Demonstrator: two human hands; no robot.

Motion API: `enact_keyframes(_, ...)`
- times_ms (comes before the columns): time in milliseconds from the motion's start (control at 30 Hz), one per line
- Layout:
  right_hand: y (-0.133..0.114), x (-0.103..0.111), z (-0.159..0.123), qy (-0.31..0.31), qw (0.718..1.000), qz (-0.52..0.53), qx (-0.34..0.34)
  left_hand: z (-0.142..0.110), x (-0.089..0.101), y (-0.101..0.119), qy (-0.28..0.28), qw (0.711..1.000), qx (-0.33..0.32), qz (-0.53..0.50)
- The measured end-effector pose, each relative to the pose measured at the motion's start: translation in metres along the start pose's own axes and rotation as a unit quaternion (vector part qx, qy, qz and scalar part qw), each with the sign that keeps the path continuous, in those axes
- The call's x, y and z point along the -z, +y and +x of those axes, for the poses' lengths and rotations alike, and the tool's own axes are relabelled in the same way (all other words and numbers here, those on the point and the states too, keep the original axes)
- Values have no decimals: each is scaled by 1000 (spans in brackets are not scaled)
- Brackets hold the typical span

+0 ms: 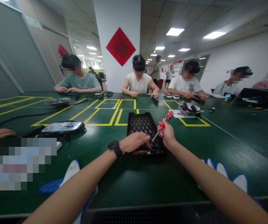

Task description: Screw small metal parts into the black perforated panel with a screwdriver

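Observation:
My right hand is wrapped round a red-and-black screwdriver, its metal shaft slanting down to the left. The tip sits over the near part of a black rectangular case with rows of small shiny pieces inside. My left hand, with a dark watch on its wrist, reaches over the case's near left side. Its fingers are close together and bent down beside the screwdriver tip; whatever they pinch is too small or hidden to make out. A small light-brown part shows at the case's near edge.
White-and-blue gloves lie beneath my left forearm, and another glove is by my right. A metal bowl with dark items, another bowl and a clear-wrapped package rest on the green table. Several people sit around it.

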State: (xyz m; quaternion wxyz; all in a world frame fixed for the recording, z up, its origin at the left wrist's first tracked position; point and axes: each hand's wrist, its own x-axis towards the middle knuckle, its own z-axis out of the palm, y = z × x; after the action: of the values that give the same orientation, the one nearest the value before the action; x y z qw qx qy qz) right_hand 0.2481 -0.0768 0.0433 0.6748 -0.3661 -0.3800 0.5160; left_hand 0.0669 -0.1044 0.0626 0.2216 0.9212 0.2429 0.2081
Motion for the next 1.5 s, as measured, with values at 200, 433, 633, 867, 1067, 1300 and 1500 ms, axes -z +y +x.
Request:
enact_keyframes(200,0,1,1,-13,1000,-10,-11,-1,1,0,0,1000,-4,-6)
enact_keyframes(433,1,2,1,-30,1000,-7,0,-1,-2,-4,30,995,69,-68)
enact_keyframes(633,4,2,1,-44,998,20,27,-1,0,-10,51,991,79,-94)
enact_keyframes(867,0,-4,-3,-55,998,5,34,2,-1,-10,74,991,80,-72)
enact_keyframes(1067,-13,-17,-20,-132,987,-41,86,4,-5,-4,84,991,77,-72)
enact_keyframes(1300,-16,-23,-25,-196,980,-10,42,4,-5,-5,59,994,48,-83)
enact_keyframes(1500,-14,-23,-26,-179,983,-13,44,5,-10,-6,84,987,86,-109)
